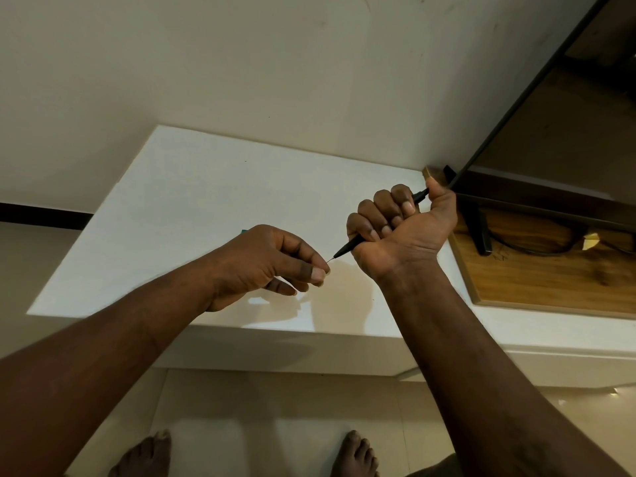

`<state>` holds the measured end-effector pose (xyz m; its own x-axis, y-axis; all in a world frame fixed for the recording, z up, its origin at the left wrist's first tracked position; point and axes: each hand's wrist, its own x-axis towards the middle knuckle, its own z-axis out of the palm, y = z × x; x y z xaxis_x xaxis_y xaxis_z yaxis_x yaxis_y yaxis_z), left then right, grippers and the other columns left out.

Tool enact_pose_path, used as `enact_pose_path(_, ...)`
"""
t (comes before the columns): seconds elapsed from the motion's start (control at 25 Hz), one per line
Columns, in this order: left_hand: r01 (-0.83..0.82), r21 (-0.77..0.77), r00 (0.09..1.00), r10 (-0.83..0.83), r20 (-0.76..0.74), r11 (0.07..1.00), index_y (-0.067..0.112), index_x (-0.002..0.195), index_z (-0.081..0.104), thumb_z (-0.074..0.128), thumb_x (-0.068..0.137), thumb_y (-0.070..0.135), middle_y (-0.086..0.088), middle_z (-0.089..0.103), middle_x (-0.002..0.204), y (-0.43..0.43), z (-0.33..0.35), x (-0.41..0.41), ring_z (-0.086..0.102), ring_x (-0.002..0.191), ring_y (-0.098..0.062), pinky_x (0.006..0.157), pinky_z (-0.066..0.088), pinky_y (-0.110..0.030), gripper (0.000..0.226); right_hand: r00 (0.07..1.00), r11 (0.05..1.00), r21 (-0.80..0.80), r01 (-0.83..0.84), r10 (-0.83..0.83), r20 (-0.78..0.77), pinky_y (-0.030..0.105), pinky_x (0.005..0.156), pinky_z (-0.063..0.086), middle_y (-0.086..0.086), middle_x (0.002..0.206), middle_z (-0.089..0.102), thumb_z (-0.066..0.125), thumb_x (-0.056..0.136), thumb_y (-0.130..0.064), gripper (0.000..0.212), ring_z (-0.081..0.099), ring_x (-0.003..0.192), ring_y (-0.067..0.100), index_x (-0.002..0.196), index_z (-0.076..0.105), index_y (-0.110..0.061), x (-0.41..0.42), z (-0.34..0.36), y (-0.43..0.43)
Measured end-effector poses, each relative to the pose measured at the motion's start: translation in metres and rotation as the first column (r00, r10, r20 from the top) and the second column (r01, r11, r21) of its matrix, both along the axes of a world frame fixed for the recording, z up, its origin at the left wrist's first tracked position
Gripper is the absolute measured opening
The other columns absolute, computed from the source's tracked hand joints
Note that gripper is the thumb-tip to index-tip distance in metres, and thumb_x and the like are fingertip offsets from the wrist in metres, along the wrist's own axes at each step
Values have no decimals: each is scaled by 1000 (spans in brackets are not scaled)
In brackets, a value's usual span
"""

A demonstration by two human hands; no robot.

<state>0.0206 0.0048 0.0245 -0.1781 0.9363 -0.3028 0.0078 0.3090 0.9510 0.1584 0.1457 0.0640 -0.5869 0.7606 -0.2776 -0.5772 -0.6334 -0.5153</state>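
Pen [349, 247] gripped by right hand [402, 228], left hand [265, 263] pinching its tip.

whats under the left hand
The left hand, pinching the needle tip of the black tool that the right hand grips, hangs over the white tabletop. A small teal corner peeks past its knuckles; the rest is covered.

L hand [268, 266] & R hand [402, 232] held over slab [179, 208]; tool [347, 247] in R, tip at L fingertips; board [537, 277] laid right.
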Motion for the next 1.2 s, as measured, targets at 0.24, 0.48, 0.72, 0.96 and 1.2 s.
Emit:
enact_pose_path(0.24,0,-3,1000,0,6,1000,24,95,84,83,83,24,-3,81,98,1,-1,0,75,87,-14,79,59,-28,13,1000,1000,19,-4,4,-6,22,43,19,-6,53,22,50,91,-51,49,16,43,12,56,36,-19,0,0,0)
enact_pose_path(0.48,4,-6,1000,-4,-1,1000,23,96,84,83,83,24,-3,81,98,2,-1,2,75,87,-14,78,59,-27,13,1000,999,27,-18,19,-14,22,42,18,-6,52,21,49,92,-49,49,16,42,13,56,35,-19,1,1,1)
enact_pose_path(0.72,2,-1,1000,-2,15,1000,23,95,84,83,82,24,-4,81,98,1,-1,1,75,86,-14,78,59,-27,14,1000,1000,26,-12,12,-5,23,44,17,-6,53,20,49,91,-48,48,15,42,13,56,35,-19,1,0,2)
enact_pose_path(0.96,3,4,1000,-3,8,1000,23,95,84,83,81,24,-4,81,98,2,-1,2,75,87,-14,80,60,-29,14,1000,1000,22,-11,11,-6,23,43,18,-6,53,20,50,91,-49,48,15,42,13,56,35,-19,2,0,2)
enact_pose_path(1.2,4,4,1000,-4,7,1000,23,96,84,83,81,24,-4,81,98,2,-2,2,75,86,-14,78,59,-27,14,1000,1000,14,-7,7,-10,23,43,18,-6,53,20,49,91,-49,49,15,42,13,56,35,-19,1,0,2)
